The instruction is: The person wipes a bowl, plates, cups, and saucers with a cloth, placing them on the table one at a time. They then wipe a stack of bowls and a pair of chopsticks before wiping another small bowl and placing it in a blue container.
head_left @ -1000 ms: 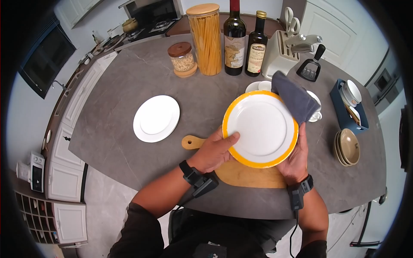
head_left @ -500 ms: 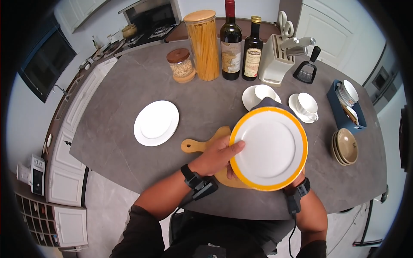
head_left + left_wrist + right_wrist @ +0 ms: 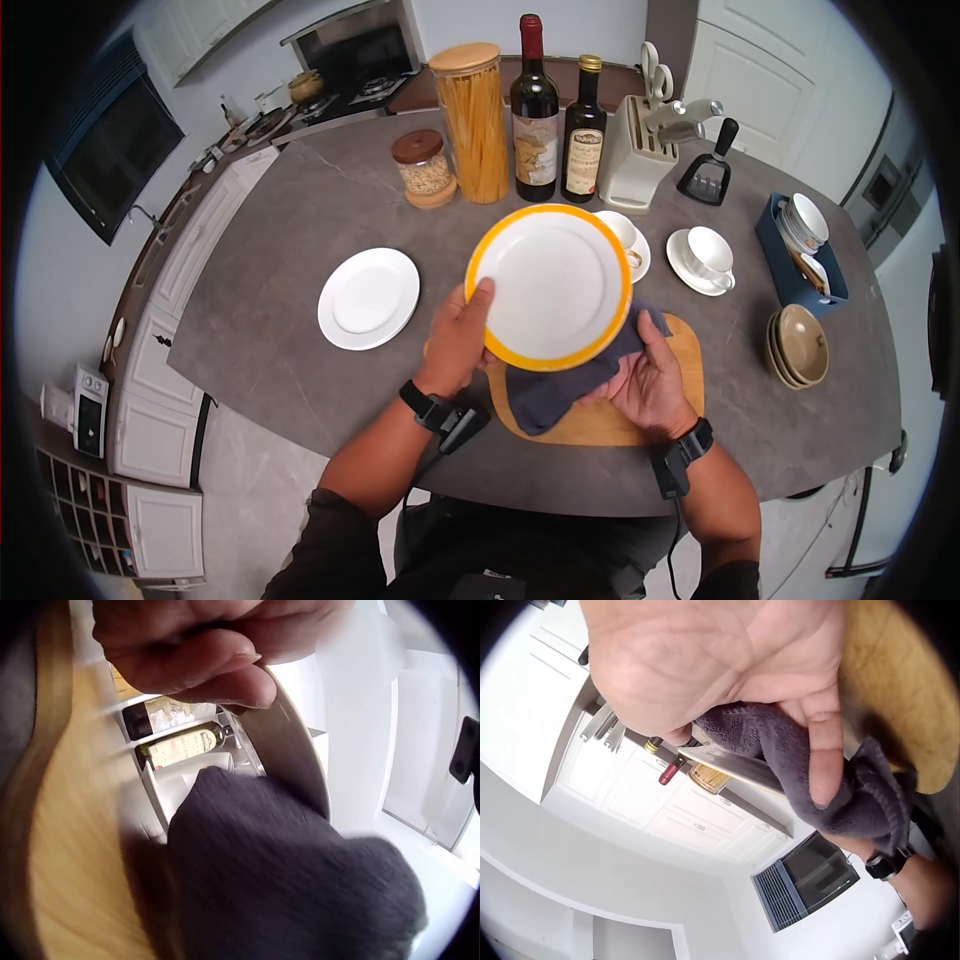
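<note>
My left hand [image 3: 455, 342] grips the left rim of a white plate [image 3: 550, 288] with a yellow border, thumb over the rim. The plate is tilted above the wooden cutting board [image 3: 682, 365]. My right hand [image 3: 655, 390] holds a dark grey cloth [image 3: 548, 398] at the plate's lower right edge, palm turned up. Part of the cloth is hidden behind the plate. In the right wrist view the cloth [image 3: 802, 776] is bunched under the fingers against the plate's underside. In the left wrist view the cloth [image 3: 292, 870] hangs beside the plate's edge.
A white plate [image 3: 368, 298] lies to the left. Cups on saucers, one white cup [image 3: 709, 250] among them, stand right of the held plate. Stacked bowls [image 3: 803, 342] and a blue bin [image 3: 790, 262] are at the right. Bottles, jars and a knife block [image 3: 635, 160] line the back.
The plate rose and then sank, shifting left with my left hand. The cloth went from the plate's upper right edge, behind it, to below its lower edge, with my right hand.
</note>
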`<state>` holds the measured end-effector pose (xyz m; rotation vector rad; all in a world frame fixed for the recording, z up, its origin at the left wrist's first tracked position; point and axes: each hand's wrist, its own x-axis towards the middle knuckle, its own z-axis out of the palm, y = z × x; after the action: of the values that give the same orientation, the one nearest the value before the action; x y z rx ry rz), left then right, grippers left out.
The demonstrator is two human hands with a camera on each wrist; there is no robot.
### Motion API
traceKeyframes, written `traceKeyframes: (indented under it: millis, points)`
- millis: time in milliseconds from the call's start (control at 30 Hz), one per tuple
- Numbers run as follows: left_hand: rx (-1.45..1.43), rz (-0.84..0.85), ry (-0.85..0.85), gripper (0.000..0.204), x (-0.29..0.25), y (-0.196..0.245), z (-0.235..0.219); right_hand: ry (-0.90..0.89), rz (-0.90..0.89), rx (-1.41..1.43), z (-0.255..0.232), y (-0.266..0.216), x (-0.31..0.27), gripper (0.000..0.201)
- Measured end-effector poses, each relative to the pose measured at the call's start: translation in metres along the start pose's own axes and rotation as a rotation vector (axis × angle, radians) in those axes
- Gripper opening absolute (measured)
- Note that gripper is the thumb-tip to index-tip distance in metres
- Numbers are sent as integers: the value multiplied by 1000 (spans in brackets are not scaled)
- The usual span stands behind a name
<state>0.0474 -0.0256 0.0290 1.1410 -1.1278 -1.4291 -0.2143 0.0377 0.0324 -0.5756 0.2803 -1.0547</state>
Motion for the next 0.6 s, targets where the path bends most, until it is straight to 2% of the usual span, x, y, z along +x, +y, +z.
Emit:
traceKeyframes:
  millis: [100,133,200,267,333,433,600]
  points:
    - [53,-7,160,41,1,14,-9,308,-64,-65,1,2,1,47]
    - [56,-2,159,41,1,17,-13,303,-69,-64,2,2,-1,47]
    - [90,-38,205,40,2,25,-19,396,6,-309,4,4,-4,44]
    - [67,-17,236,39,9,26,-25,382,9,-377,8,9,-4,43]
    - [189,-115,202,38,10,32,-34,279,65,-525,7,10,-5,43]
    - [50,-89,220,36,36,5,-46,272,55,-537,7,10,-5,42]
    - [57,-133,223,35,53,0,-52,234,47,-572,3,9,-6,41]
